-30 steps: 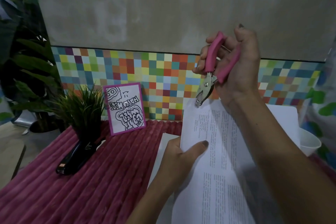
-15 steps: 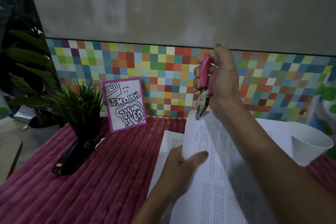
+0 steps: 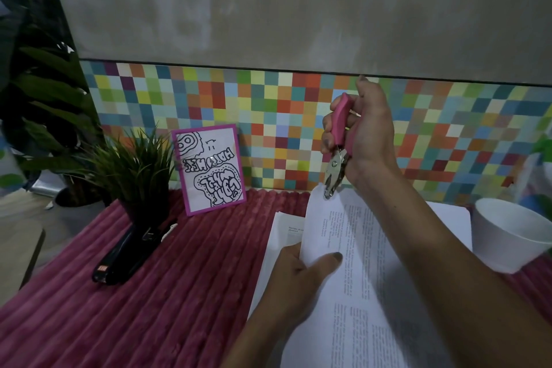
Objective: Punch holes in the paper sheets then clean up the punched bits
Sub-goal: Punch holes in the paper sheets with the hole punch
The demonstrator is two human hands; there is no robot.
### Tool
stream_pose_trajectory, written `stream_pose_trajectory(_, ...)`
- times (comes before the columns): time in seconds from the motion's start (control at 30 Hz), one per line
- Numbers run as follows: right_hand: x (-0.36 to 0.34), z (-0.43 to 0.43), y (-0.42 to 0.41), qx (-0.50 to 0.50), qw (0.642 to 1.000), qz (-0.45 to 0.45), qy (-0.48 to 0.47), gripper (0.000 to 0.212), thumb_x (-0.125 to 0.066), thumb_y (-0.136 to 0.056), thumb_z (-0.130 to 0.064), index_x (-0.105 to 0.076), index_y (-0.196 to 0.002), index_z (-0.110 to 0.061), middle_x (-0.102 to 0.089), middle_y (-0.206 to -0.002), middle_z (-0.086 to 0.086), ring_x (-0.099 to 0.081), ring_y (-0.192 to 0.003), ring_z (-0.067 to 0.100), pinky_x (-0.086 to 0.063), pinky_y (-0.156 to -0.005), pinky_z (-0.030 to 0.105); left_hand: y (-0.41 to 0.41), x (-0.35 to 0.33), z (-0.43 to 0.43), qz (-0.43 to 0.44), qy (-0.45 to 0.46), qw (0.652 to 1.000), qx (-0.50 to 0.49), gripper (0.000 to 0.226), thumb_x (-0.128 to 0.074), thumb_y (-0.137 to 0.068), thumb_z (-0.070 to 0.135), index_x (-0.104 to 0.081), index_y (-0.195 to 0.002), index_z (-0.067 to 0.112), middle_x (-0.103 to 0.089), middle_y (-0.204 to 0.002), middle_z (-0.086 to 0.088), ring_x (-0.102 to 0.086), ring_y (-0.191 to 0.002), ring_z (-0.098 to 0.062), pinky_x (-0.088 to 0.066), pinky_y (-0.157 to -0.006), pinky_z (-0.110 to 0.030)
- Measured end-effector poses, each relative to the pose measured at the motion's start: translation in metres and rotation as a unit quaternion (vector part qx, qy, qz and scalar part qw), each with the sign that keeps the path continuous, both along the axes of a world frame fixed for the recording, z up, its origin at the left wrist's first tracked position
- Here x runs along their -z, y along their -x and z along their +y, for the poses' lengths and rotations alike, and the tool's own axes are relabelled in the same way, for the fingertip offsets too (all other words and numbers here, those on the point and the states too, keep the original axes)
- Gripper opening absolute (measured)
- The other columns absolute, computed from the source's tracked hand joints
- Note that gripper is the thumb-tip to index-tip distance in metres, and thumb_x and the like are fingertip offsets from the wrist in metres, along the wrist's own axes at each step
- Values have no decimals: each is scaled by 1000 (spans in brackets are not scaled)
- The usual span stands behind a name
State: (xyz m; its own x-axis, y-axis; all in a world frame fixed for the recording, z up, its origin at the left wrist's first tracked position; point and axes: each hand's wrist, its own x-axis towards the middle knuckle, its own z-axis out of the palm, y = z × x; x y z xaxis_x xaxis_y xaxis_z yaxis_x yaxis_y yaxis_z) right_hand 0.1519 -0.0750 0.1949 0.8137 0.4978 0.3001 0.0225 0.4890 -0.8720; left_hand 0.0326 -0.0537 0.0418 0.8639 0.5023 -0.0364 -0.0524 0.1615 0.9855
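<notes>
A printed paper sheet [image 3: 352, 263] is lifted off the stack, its far end curled up. My left hand [image 3: 301, 272] pinches its left edge, thumb on top. My right hand [image 3: 364, 134] squeezes a pink-handled hole punch [image 3: 339, 140], handles pressed together. The metal jaws bite the sheet's top left corner. More white sheets [image 3: 283, 227] lie flat under the lifted one. I see no loose punched bits.
A white foam cup [image 3: 507, 236] stands to the right of the papers. On the ribbed pink cloth [image 3: 149, 308] at left lie a black stapler [image 3: 125, 254], a small potted grass plant [image 3: 134, 170] and a pink-framed drawing [image 3: 209, 167]. A chequered wall strip runs behind.
My right hand came down with the punch, shut its handles and set the jaws on the sheet's top corner. My left hand kept its hold on the sheet.
</notes>
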Motion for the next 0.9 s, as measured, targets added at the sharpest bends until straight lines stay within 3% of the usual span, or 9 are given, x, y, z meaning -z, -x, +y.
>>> stream_pose_trajectory(0.13,5,2,-5,17,1000,24,7,43,-47,-93,-42,-53,-62,-12,-48,-53,9,-37,-41,21,-38,-45,26,1,2,-1,6,-7,1000,-2,16,-63,-90,7,-73,-102,12,-77,-94,0,-74,-88,-19,-60,-79,-34)
stream_pose_trajectory(0.3,9,2,-10,6,999,14,35,41,-49,-92,-42,-53,-64,-12,-48,-55,10,-38,-41,22,-37,-45,27,0,4,0,19,-5,1000,0,18,-64,-90,10,-72,-105,10,-77,-96,-2,-74,-89,-22,-59,-84,-42)
stream_pose_trajectory(0.6,15,-12,-23,-44,996,14,82,39,-48,-94,-40,-60,-93,-3,-57,-65,12,-54,-49,24,-51,-55,35,1,4,7,7,-5,1000,2,16,-59,-91,5,-74,-98,6,-77,-92,-6,-74,-84,-23,-57,-68,-28)
stream_pose_trajectory(0.77,21,-19,-28,-104,992,70,27,37,-47,-95,-37,-62,-98,-3,-60,-69,13,-59,-58,26,-56,-68,42,1,6,8,35,-13,999,38,15,-63,-90,10,-72,-102,14,-77,-100,-1,-73,-94,-23,-57,-88,-44)
stream_pose_trajectory(0.9,24,-21,-30,-119,990,77,19,37,-47,-94,-34,-62,-102,-1,-61,-72,15,-60,-64,29,-57,-73,45,1,7,10,41,-2,998,47,18,-62,-91,7,-72,-103,14,-77,-99,1,-73,-93,-20,-59,-81,-34)
